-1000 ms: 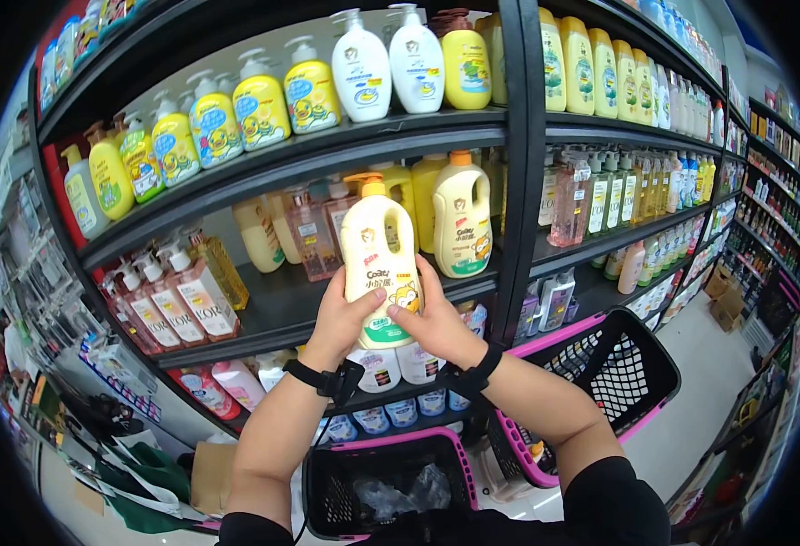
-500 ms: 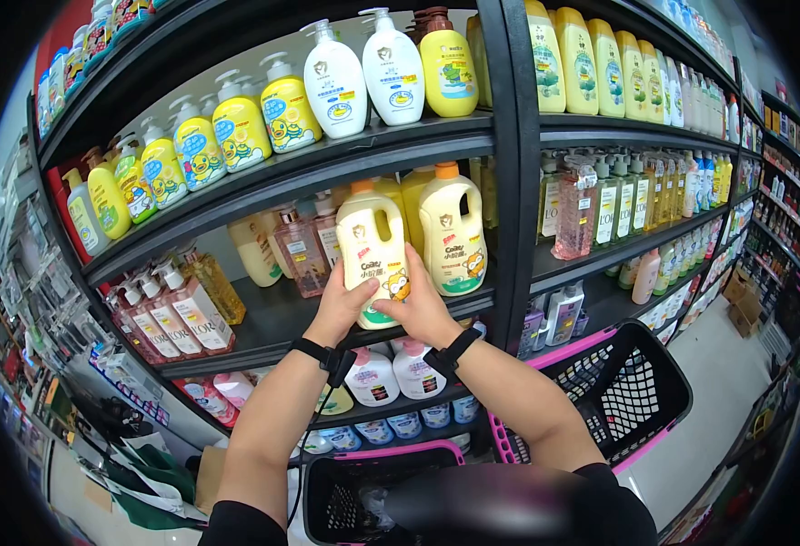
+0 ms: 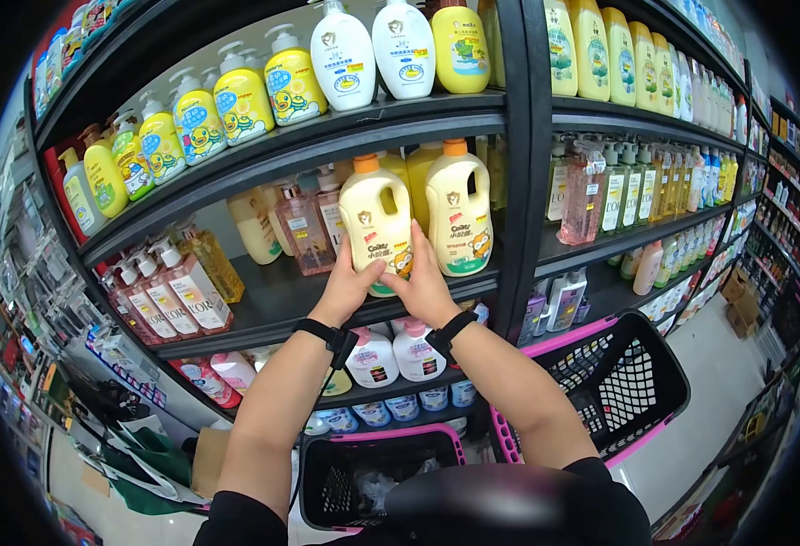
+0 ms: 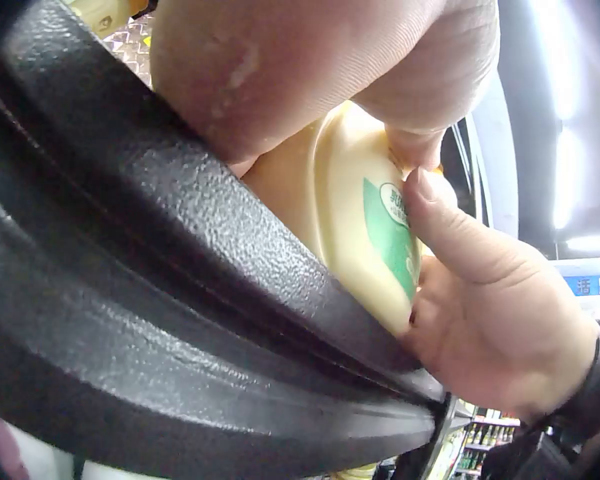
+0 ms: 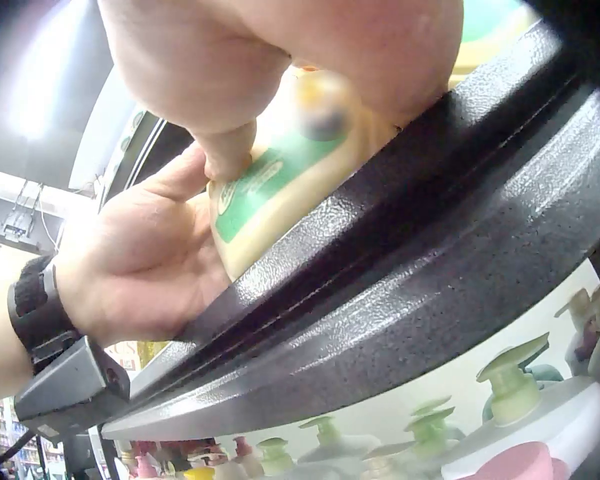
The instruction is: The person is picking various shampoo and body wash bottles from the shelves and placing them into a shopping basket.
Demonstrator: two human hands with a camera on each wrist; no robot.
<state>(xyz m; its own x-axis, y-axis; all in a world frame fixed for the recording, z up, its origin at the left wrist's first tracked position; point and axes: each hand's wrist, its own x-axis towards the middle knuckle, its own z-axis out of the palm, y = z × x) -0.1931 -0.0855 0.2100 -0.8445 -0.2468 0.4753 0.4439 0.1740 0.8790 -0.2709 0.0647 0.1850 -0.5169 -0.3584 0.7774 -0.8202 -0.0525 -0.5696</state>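
Both hands hold a cream bottle (image 3: 374, 211) with an orange cap, a loop handle and a cartoon animal over a green band. My left hand (image 3: 349, 287) grips its left side low down, my right hand (image 3: 425, 284) its right side, thumbs meeting in front. The bottle is upright at the front of the middle shelf (image 3: 277, 314). A similar cream bottle (image 3: 459, 214) stands just to its right. In the left wrist view the bottle's green band (image 4: 385, 235) shows behind the black shelf edge (image 4: 210, 270); the right wrist view shows its base (image 5: 242, 245) close behind that edge.
Pink pump bottles (image 3: 191, 287) stand left on the same shelf. Yellow duck bottles (image 3: 241, 100) and white pump bottles (image 3: 342, 64) line the shelf above. Below are white bottles (image 3: 371, 359). Black baskets with pink rims (image 3: 632, 382) (image 3: 382, 437) stand near the person.
The hands have carried the bottle forward, from in front of the shelf to beside the similar bottle. Its orange top has turned. The head view has shifted slightly.
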